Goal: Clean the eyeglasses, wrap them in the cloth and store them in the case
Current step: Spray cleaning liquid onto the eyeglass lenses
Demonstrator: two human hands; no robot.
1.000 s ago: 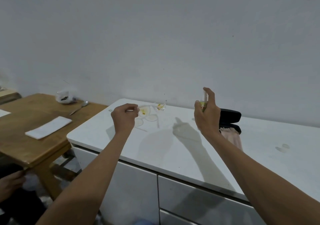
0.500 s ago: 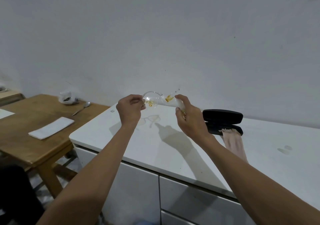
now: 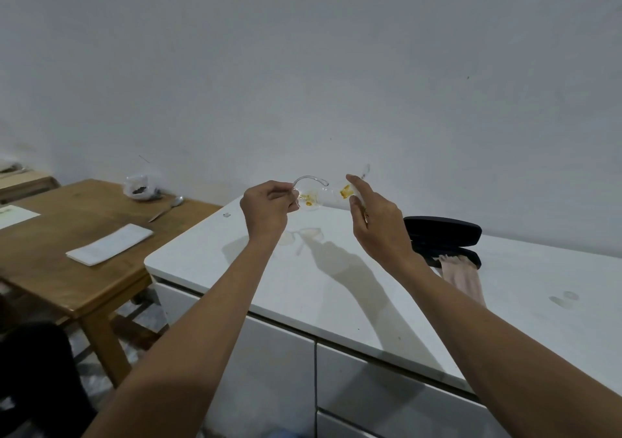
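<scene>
I hold clear-framed eyeglasses in the air above the white counter; both lenses carry yellow-orange stains. My left hand pinches the left end of the frame. My right hand is beside the right lens with its index finger raised, closed around a small spray bottle that is mostly hidden. A black eyeglass case lies open on the counter behind my right wrist. A pale pink cloth hangs out of it onto the counter.
A wooden table stands to the left of the counter, bearing a white folded sheet, a spoon and a small plastic bag. White drawers sit below the counter's front edge. A wall rises close behind.
My right hand moved left with the spray bottle, from apart to right beside the right lens. My left hand raised the eyeglasses higher above the counter.
</scene>
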